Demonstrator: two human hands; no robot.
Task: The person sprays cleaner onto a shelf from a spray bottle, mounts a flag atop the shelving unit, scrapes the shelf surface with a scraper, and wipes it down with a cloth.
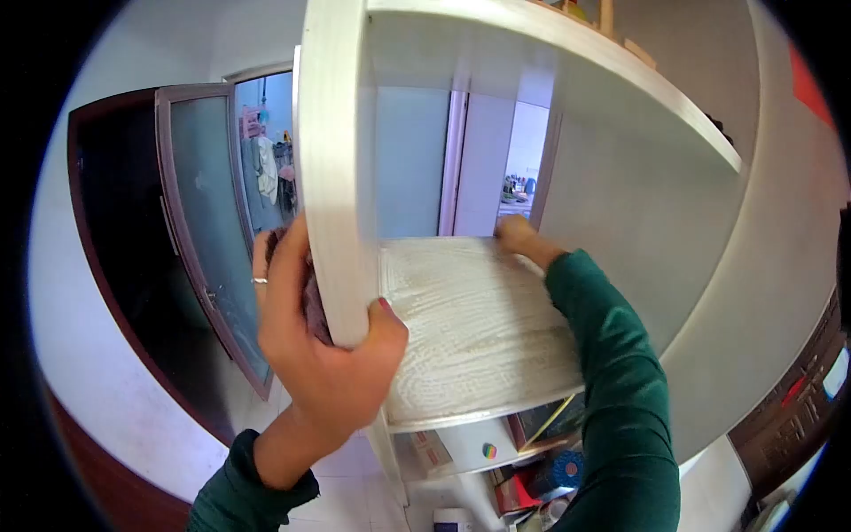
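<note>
Cloth (314, 310), dark purple, is pressed against the near white post (335, 177) by the left hand (330, 372), which is closed around both, with the thumb at the inner face. The step seems to be wiping; for a good result, I think this hand should keep even pressure and follow the edge of the post fully, without pulling on the frame.

Behind the post, the shelf (470, 328) looks wet, with streaks and small drops over most of the board. Long strokes in one direction, with a dry fold of cloth, would probably leave fewer marks. At its far edge is the right hand (517, 235), with fingers bent; I cannot tell if it grasps something.

Below, the lower shelf (474, 439) carries a blue roll (566, 468) and other items, so dripping could be a risk. Farther away stand a frosted door (202, 160), half open, and hanging clothes (267, 168).
</note>
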